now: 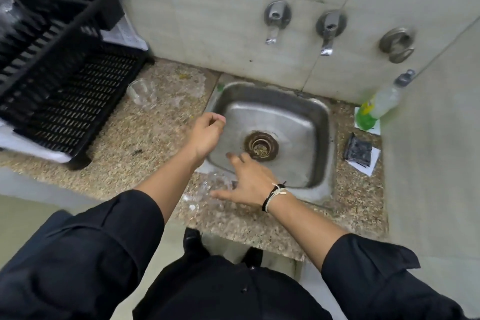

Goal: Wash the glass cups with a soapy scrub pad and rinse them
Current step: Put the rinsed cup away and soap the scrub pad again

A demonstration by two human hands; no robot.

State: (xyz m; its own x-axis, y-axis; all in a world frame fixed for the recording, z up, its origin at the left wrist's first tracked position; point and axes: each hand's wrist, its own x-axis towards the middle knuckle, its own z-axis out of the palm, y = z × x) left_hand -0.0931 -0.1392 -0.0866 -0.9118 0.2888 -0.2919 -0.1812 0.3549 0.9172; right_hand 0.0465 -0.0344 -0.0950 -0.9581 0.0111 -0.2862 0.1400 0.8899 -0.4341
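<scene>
Two hands were in view: the left hand (207,135) and the right hand (249,184). One clear glass cup (141,92) stood beyond the left hand. Under the right hand's fingertips lay blurred clear glassware (207,188), too smeared to count. One sink (322,112) sat ahead of both hands, with two taps (328,31) above it. Right of the right hand were one scrub pad (359,150) and one soap bottle (376,106). One black dish rack (65,60) stood left of the left hand.
</scene>
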